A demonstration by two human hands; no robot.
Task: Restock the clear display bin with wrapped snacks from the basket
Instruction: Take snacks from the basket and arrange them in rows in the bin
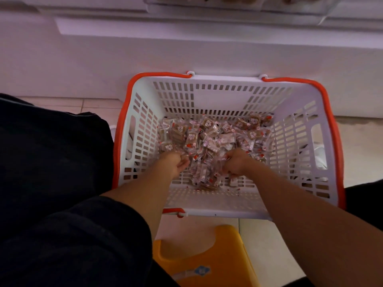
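Basket [226, 96], white slatted plastic with orange rim, standing on the floor against a white shelf base. Its bottom holds a loose heap of snacks [209, 139], small brown pieces in clear crinkled wrappers; the walls above the heap are bare. Both hands reach into the near part of the basket. Left hand [176, 164] and right hand [236, 162] each have a closed grip on a bunch of snacks, fingers curled into the heap. The snacks are judged light, slippery in film and individually loose, so best taken by the handful, scooped from beneath, not pinched singly; contents may crumble if squeezed. Bin [238, 9], clear-walled, sits on the shelf beyond the basket; contents blurred. A yellow stool [207, 255] stands nearer than the basket.
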